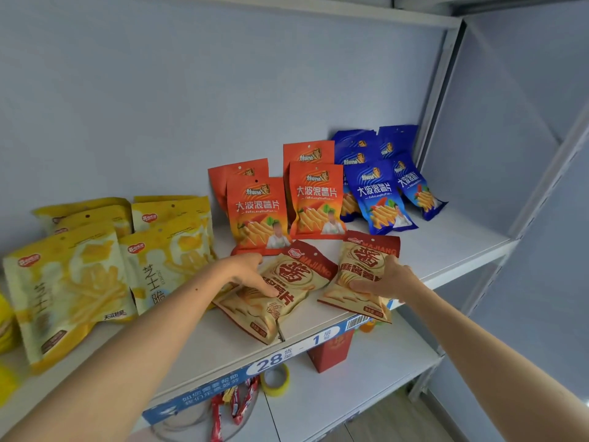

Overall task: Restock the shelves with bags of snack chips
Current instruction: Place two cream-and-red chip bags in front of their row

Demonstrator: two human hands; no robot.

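Two tan and dark-red chip bags lie near the front of the white shelf (446,250). My left hand (247,274) grips the left tan bag (287,282), which lies tilted, thumb across its front. My right hand (387,280) holds the right tan bag (366,266), thumb on its face, its lower corner past the shelf edge. Behind them stand orange chip bags (259,212) and, further right, blue chip bags (379,196). Yellow snack bags (63,282) fill the shelf's left side.
A blue label strip (271,362) reading 28-1 runs along the shelf's front edge. On the lower shelf sit a red box (331,352), a yellow tape roll (275,379) and red wrapped snacks (236,403). Bare shelf lies at the right end by the upright post (436,90).
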